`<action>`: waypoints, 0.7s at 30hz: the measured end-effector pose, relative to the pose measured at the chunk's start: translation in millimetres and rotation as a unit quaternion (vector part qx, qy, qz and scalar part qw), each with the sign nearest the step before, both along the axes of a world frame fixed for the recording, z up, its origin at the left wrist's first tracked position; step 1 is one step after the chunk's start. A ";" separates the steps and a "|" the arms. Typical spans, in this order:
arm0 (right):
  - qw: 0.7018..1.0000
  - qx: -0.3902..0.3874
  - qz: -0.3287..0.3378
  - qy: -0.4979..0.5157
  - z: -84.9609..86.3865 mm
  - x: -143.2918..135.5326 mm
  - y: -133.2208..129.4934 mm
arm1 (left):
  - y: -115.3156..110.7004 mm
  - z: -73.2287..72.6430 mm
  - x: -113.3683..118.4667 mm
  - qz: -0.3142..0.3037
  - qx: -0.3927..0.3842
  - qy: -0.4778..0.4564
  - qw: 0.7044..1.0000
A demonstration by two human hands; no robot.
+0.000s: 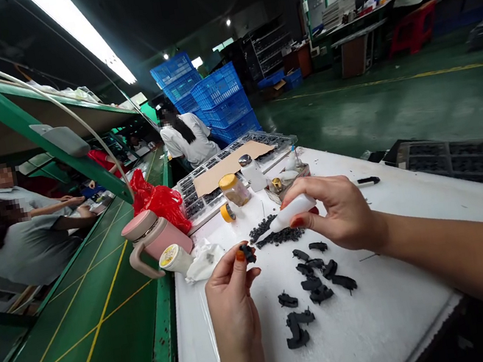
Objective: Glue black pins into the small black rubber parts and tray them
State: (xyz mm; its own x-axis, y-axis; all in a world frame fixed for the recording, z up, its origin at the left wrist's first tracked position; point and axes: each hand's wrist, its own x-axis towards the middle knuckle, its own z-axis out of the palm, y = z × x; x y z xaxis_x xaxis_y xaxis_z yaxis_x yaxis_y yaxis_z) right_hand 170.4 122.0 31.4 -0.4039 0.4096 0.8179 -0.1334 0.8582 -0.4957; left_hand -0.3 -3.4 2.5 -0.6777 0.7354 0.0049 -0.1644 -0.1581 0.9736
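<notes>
Between its thumb and fingers, my left hand point(235, 293) pinches a small black plastic part point(248, 253). My right hand point(339, 211) grips a white squeeze bottle point(293, 210), its thin nozzle tilted down to the left, close to the held part; whether they touch I cannot tell. Several curved black parts point(320, 294) lie scattered on the white tabletop point(378, 331) below my hands. Behind the nozzle is a pile of tiny black pieces point(285, 235), partly hidden by the bottle.
To the left stand a pink mug point(157, 232), a white tub point(175, 260) and crumpled tissue point(206, 260). Farther back are a yellow-lidded jar point(234, 189), a metal-topped bottle point(252, 173), a red plastic bag point(159, 201) and a compartment tray point(194, 192). A green conveyor point(103, 327) runs alongside; co-workers sit beyond.
</notes>
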 end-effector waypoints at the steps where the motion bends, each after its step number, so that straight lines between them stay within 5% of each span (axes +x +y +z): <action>1: 1.000 0.002 0.003 0.000 -0.1 -0.1 -0.2 | 0.1 -0.3 0.1 0.002 0.002 0.003 1.000; 21: 1.000 0.018 0.017 0.003 0.0 -2.3 -0.3 | 1.0 -2.4 1.3 0.006 0.012 0.036 0.999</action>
